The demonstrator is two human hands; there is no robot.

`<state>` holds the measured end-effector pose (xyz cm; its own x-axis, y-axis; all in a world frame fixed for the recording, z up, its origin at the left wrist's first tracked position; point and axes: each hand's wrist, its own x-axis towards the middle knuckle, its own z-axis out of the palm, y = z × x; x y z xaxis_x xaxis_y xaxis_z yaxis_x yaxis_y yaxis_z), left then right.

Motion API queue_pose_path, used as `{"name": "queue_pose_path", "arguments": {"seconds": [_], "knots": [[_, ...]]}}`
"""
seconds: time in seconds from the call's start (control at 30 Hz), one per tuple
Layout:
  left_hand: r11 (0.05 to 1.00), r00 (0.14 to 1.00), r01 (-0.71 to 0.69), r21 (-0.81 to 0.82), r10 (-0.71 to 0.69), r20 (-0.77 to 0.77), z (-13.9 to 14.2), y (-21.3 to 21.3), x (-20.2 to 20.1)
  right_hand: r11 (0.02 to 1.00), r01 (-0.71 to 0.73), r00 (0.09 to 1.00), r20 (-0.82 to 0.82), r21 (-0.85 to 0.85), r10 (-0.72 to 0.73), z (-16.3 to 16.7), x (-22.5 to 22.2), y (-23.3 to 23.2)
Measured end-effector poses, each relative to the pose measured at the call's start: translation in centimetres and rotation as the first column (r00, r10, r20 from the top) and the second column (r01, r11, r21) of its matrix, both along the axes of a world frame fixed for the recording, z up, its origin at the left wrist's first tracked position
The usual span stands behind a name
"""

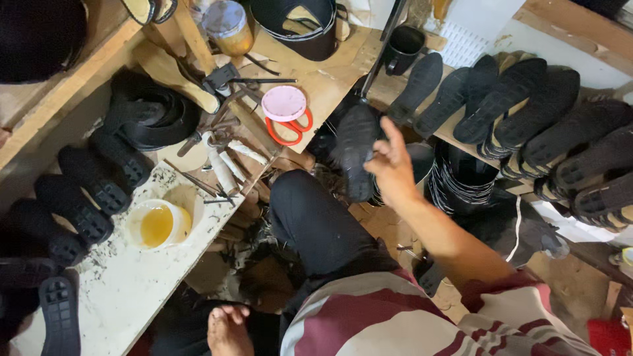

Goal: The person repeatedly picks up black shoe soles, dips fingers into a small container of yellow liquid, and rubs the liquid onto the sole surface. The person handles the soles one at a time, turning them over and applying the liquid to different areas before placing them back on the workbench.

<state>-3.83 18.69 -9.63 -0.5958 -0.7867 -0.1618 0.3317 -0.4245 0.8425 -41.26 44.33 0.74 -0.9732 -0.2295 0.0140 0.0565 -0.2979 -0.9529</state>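
Observation:
My right hand (393, 165) reaches forward over my knee in black trousers (316, 224). Its fingers are spread, with one pointing up. A blurred black shoe sole (353, 155) is right at the fingertips on the left. I cannot tell whether the fingers grip it or only touch it. My left hand is out of sight. A bare foot (227, 329) shows at the bottom edge.
Rows of black soles lie on the right bench (527, 105) and on the left white board (86, 198). A tub of yellow glue (157, 225), red-handled scissors (290, 128), a pink lid (283, 103), a jar (227, 26), a black mug (402, 47) and hand tools (217, 142) surround me.

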Motion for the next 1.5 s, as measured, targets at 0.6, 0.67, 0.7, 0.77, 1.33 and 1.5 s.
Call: {"name": "queue_pose_path", "arguments": {"seconds": [0.6,0.67,0.7,0.77,1.33,1.5], "knots": [[0.992,0.853,-0.047,-0.117,0.101,0.512,0.0,1.3,-2.6,0.901,0.396,0.907,0.075,0.177,-0.414,0.0,-9.1,5.8],[0.987,0.827,-0.105,-0.124,0.155,0.541,-1.0,1.0,-2.5,0.886,0.430,0.893,0.067,0.174,-0.446,1.0,-10.2,5.6],[0.982,0.789,-0.143,-0.125,0.190,0.584,-1.4,0.8,-2.5,0.878,0.448,0.884,0.062,0.169,-0.463,1.6,-11.0,5.4],[0.979,0.804,-0.182,-0.088,0.200,0.560,-1.9,0.4,-2.7,0.864,0.477,0.865,0.087,0.161,-0.494,2.9,-12.4,5.0],[0.955,0.924,-0.091,0.281,-0.023,0.381,-1.7,-1.2,-3.9,0.841,0.435,0.827,0.227,0.321,-0.514,5.7,-18.0,2.6],[0.967,0.867,-0.069,0.246,-0.064,0.495,-1.4,-1.2,-3.8,0.840,0.370,0.852,0.215,0.396,-0.477,4.7,-19.5,3.7]]}}
